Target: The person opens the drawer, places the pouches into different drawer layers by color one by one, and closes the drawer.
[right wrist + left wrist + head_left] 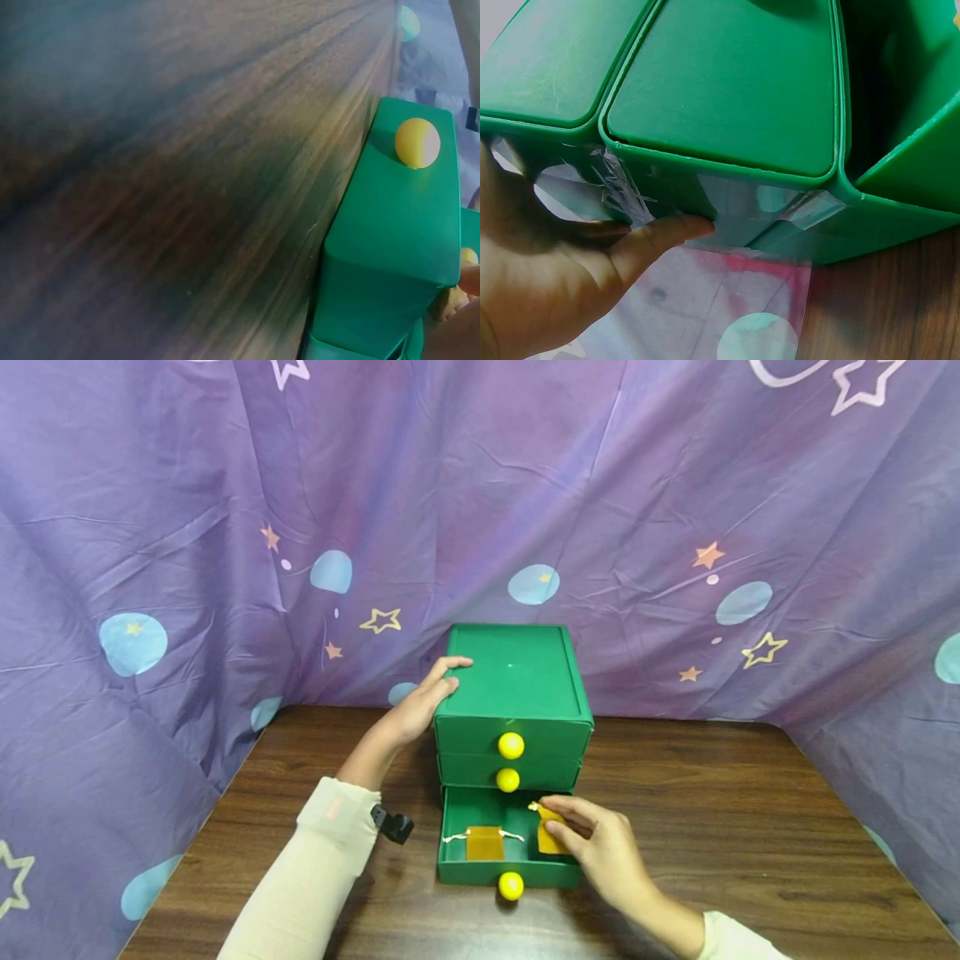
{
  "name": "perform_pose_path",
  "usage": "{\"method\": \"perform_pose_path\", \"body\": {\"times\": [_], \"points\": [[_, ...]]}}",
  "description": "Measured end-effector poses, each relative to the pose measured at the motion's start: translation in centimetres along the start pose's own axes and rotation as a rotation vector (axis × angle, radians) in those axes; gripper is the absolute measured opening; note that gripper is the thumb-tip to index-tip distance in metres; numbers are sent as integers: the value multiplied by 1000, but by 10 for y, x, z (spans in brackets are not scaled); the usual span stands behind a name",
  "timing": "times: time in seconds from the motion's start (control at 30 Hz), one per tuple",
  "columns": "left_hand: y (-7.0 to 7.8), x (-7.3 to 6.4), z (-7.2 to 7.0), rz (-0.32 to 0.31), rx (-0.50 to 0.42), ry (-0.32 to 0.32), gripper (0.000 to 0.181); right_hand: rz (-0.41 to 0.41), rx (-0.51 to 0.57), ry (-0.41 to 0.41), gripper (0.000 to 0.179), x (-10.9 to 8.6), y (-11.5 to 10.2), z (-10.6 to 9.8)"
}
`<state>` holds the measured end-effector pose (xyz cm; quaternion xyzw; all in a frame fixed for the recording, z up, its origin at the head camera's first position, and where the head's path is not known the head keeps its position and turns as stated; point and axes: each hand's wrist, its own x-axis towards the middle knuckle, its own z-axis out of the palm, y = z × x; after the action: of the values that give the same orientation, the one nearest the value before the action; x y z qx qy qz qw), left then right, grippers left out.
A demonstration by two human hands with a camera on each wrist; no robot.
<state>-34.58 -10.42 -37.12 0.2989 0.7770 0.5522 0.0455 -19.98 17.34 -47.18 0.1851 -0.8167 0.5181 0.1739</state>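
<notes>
A green drawer cabinet (517, 672) with yellow knobs stands on the table, its bottom drawer (465, 873) pulled out. My left hand (420, 703) rests against the cabinet's left side, with fingertips over the top edge. In the left wrist view its thumb (671, 234) lies along the taped side wall. Over the right part of the drawer, my right hand (609, 847) pinches a small yellow drawstring pouch (551, 835) between thumb and fingers. Another yellow pouch (485, 843) with white strings lies at the left inside the drawer. In the right wrist view only part of the right hand (457, 330) shows.
Two upper drawers with knobs (511, 746) are closed. The brown wooden table (712, 810) spreads to both sides. A purple curtain (637, 510) with stars and planets hangs behind. Clear tape (619, 184) covers parts of the cabinet's side.
</notes>
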Motion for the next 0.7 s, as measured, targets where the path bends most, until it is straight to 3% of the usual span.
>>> {"method": "perform_pose_path", "body": {"times": [0.7], "points": [[1, -1, 0, -6, -5, -3, 48, -1, 8, -10, 32, -2, -3, -1]]}}
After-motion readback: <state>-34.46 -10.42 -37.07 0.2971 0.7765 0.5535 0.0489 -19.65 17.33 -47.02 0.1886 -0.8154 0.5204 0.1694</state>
